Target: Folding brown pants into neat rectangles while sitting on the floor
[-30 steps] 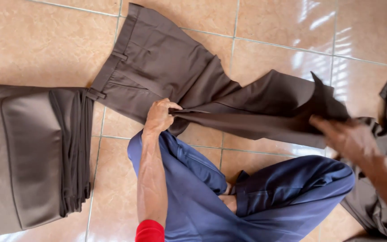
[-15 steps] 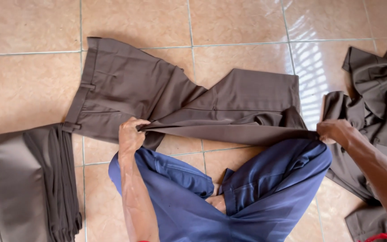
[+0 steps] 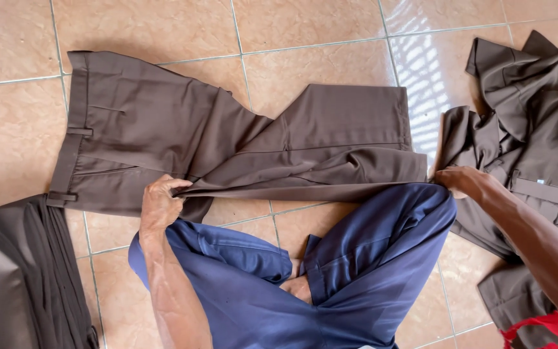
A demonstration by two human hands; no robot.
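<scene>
While the brown trousers [image 3: 227, 145] lie spread flat on the tiled floor [image 3: 163, 26], waistband at 9 o'clock and hems toward 3, both hands pinch the near leg's edge. Left hand [image 3: 159, 203] sits at about 7 o'clock of the garment, near the crotch, fingers curled closed on a fold of the cloth. Right hand [image 3: 463, 181] is at 3 o'clock, at the hem end, fingers closed on the hem corner — fingertips partly hidden under fabric, so how deep the hold goes I cannot tell. The leg is stretched taut between them. Person sits cross-legged, blue-trousered knees [image 3: 330, 271] just beneath the stretched edge at 6 o'clock. Risks, as I judge them: the hem hold looks shallow, so it could slip out and the leg would sag and crease; the upper layer already ripples near the middle, and uneven pull would set that wrinkle in; the far leg angles off the near one, so the seams may end up misaligned. Room: bare tile shows at 12 o'clock and 10 o'clock, good space for moving away from the body. Tight at 3 o'clock — a heap of brown clothes [image 3: 531, 129] almost touches the right hand. A folded dark stack [image 3: 14, 278] crowds 8 o'clock, touching the waistband corner.
</scene>
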